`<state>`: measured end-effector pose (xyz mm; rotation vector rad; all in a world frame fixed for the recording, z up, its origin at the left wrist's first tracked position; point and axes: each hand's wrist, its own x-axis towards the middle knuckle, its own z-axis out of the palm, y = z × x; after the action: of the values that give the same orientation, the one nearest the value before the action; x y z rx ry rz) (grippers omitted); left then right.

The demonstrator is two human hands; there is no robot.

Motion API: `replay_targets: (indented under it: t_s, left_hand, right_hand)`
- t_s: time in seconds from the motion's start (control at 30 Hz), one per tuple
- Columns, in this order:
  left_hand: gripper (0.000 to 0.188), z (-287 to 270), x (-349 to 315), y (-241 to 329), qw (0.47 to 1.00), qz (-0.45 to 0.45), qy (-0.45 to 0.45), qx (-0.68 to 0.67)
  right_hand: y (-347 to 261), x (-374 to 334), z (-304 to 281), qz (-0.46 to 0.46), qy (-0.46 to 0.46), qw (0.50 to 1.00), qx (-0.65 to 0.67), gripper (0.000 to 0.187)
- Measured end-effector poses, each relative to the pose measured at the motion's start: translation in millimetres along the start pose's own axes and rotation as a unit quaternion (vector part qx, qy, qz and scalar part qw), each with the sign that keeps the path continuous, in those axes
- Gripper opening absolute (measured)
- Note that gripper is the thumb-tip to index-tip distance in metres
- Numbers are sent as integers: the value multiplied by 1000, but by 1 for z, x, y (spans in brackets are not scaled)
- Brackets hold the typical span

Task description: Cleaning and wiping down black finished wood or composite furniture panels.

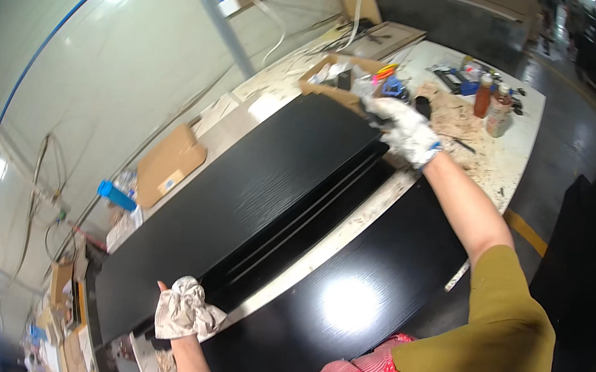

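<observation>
A long black panel (pixel 236 192) lies slantwise across the worktable, with grooved black edging along its near side. At its near left end is my left hand (pixel 187 311), bunched in crumpled white cloth, one bare fingertip poking out. What that hand's other fingers do is hidden under the cloth. My right hand (pixel 406 134), in a white glove with dark stains, is bent over the panel's far right corner, fingers curled against it. Closer to my body lies a second black panel (pixel 304 301), which reflects a bright light. A pale strip of table shows between the two panels.
Beyond my right hand are a cardboard box (pixel 314 74) of small items, a reddish-brown bottle (pixel 483 98) and a second bottle (pixel 499 115). Cardboard (pixel 168 164) and a blue cylinder (pixel 116 195) lie along the wall side. A grey post (pixel 216 11) rises behind the table.
</observation>
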<state>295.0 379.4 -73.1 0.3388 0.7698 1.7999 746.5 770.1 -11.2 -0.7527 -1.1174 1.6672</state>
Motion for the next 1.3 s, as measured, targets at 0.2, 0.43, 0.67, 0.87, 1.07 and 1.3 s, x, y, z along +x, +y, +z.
replay_targets:
  t_s: [0.2,0.43,0.67,0.87,1.07,1.3]
  left_hand:
    - [49,-21,-25,26,940,-292,15,-177]
    - [41,38,-107,-23,945,-52,257,194]
    - [43,52,-159,-37,952,-105,248,149]
    - [50,79,-228,-39,924,-309,224,5]
    - [45,57,-285,-100,923,-215,224,-225]
    - [44,56,-273,-153,933,-220,284,-26]
  right_hand:
    - [7,1,2,-61,-15,998,16,30]
    - [-12,-5,-2,17,-126,990,58,26]
    - [-5,-2,11,-5,-102,995,12,24]
    - [11,-93,-65,-38,-51,986,155,26]
    - [26,-170,-111,11,69,987,148,29]
    - [36,-211,-160,48,192,980,16,22]
